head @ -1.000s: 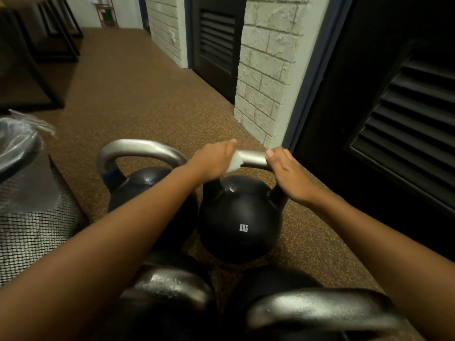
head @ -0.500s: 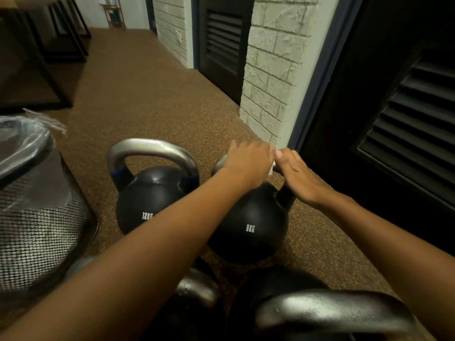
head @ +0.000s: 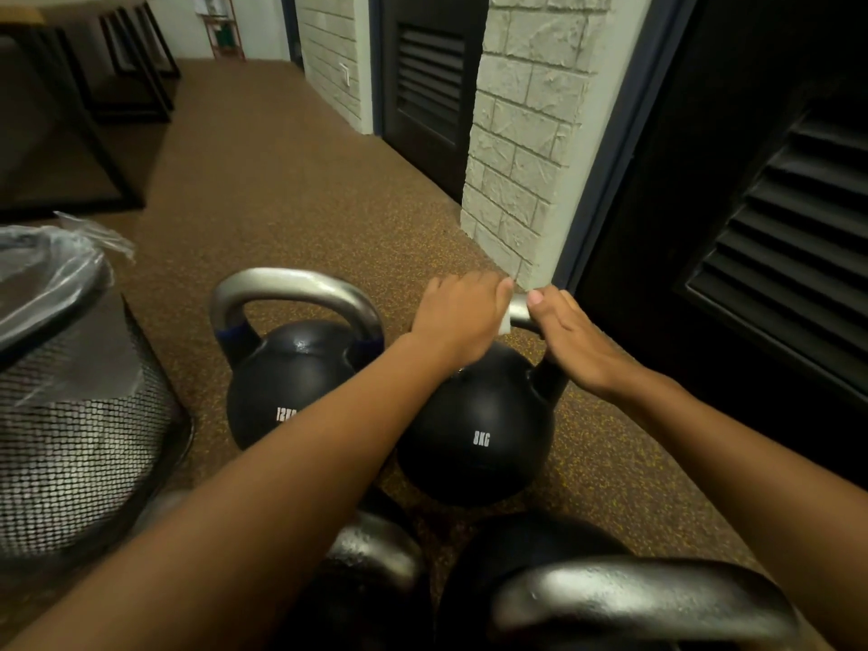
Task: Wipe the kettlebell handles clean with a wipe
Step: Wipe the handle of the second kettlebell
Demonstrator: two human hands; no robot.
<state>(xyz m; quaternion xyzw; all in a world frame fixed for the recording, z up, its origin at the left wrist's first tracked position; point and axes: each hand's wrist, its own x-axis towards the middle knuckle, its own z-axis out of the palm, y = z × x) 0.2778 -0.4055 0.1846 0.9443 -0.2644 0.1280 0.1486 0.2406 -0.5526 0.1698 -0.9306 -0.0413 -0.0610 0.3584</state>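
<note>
Head view: four kettlebells (head: pixel 474 429); left hand (head: pixel 458 319) pinches one wipe (head: pixel 504 324), right hand (head: pixel 575 343) grips handle (head: pixel 519 308).

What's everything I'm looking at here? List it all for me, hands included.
8KG kettlebell: one, black with silver handle, centre floor.
12KG kettlebell: one, black with silver handle, left of it.
Other kettlebells: two, black with silver handles, bottom edge, cut off.
Wipe: one, white, around the 8KG handle.
Mesh bin: one, black, clear liner, far left.
Louvred doors: two, black, right wall.
Brick pillar: one, whitish, between the doors.
Left hand: one, grips the wipe on the handle.
Right hand: one, holds the handle's right end.
</note>
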